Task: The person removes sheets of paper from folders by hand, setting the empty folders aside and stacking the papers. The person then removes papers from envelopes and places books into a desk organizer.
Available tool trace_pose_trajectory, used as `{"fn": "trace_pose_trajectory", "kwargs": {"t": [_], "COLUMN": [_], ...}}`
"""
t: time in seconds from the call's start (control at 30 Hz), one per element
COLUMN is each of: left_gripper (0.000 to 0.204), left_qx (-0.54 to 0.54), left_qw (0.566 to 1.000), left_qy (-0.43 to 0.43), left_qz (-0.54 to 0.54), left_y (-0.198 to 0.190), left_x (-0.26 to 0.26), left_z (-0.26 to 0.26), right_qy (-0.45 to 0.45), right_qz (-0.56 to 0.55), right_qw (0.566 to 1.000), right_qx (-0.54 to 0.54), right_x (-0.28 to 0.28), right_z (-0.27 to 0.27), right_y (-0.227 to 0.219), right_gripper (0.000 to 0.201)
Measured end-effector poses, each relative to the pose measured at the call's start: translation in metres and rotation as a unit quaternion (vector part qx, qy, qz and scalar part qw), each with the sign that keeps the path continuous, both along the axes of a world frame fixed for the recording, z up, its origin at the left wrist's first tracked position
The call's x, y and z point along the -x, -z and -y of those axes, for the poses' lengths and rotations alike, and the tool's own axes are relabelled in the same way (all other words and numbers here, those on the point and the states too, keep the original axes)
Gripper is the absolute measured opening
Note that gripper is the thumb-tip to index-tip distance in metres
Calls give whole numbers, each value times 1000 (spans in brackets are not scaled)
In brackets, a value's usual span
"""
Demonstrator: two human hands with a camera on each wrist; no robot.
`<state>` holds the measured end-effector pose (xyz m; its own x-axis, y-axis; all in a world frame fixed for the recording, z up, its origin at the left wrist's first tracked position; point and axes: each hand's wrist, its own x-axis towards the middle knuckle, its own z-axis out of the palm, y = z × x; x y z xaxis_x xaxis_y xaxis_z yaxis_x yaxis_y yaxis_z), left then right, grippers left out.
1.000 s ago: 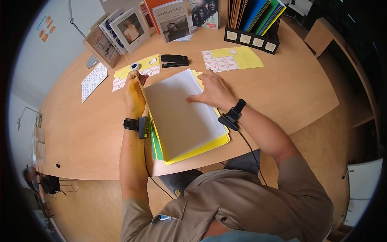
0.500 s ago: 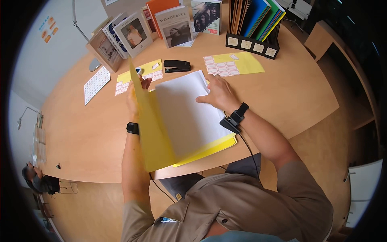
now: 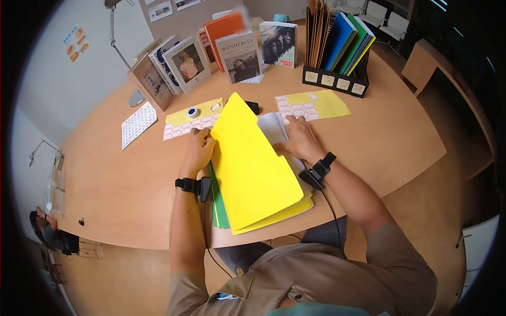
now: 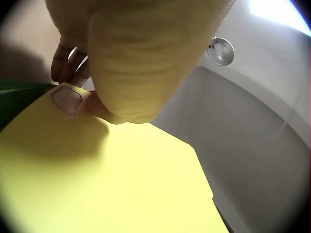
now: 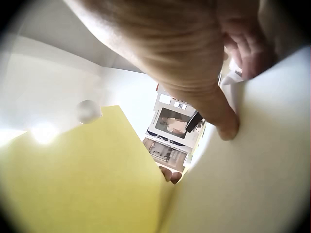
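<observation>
In the head view a yellow folder (image 3: 258, 179) stands half folded, its cover leaning rightward over a stack of white paper (image 3: 273, 129). My left hand (image 3: 199, 150) pinches the folder at its left edge; in the left wrist view the thumb lies beside a small red-edged label (image 4: 66, 100) on the yellow card. With my right hand (image 3: 304, 141) I grip the paper's right side, thumb on the top sheet (image 5: 272, 141) and fingers over the edge. Under the folder's left side a green folder (image 3: 220, 208) pokes out. The cover hides most of the paper.
Behind the folder a black stapler (image 3: 253, 108) is mostly hidden. Label sheets on yellow card (image 3: 334, 105) flank it, one bearing a round white object (image 3: 192, 112). Farther back stand upright books (image 3: 240, 60) and a black file holder (image 3: 334, 81) with folders. A printed sheet (image 3: 139, 125) lies left.
The yellow cover has swung up from the left and over to the right, now covering much of the white paper. My left hand moved with it; the right hand keeps its grip on the paper.
</observation>
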<state>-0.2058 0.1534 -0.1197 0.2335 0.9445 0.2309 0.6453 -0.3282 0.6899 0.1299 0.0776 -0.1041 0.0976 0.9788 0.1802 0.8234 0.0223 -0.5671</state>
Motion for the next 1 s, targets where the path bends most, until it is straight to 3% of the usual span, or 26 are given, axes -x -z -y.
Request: {"fn": "trace_pose_trajectory", "kwargs": {"t": [0.13,0.23,0.3,0.33,0.37,0.4,0.47,0.53,0.57,0.63,0.7,0.77,0.83,0.9,1.0], "left_gripper": [41,45,46,40,34,28,28,17,18,17,16,14,10,6,8], "left_qx": [-37,-27,36,50,48,48,100,120,127,111,141,146,177,185,142], "left_qw": [999,991,969,959,959,958,948,932,922,935,934,932,961,959,976], "left_qy": [-32,-84,-148,-130,-104,-77,-126,-83,-100,-107,-33,-84,-105,-148,-161], "left_qz": [18,103,193,245,258,271,275,331,351,319,327,321,183,155,29], "left_y": [6,19,19,7,-4,-11,-24,-17,-22,-37,-29,-35,-17,4,23], "left_x": [13,47,68,66,67,71,76,105,119,141,199,221,279,300,311], "left_z": [-10,-28,-36,-28,-21,-14,-6,-16,-15,7,9,26,26,25,20], "right_qy": [-29,-27,-32,-48,-29,-62,-113,-109,-123,-102,-48,24,62,110,116], "right_qz": [-110,-148,-194,-276,-276,-362,-477,-488,-499,-488,-410,-327,-276,-226,-263], "right_qw": [993,987,980,960,960,929,869,865,858,866,908,940,952,959,951], "right_qx": [17,47,28,22,19,41,66,43,22,50,68,97,116,129,113], "right_x": [-2,-6,-17,-21,-26,-31,-47,-78,-93,-142,-183,-235,-271,-296,-314], "right_z": [-6,-16,-27,-28,-28,-29,-31,-18,-12,6,39,61,82,95,100], "right_y": [1,6,19,20,16,13,4,-14,-22,-27,-43,-32,-23,-12,-3], "right_gripper": [96,89,77,60,60,55,47,45,43,45,37,32,27,26,26]}}
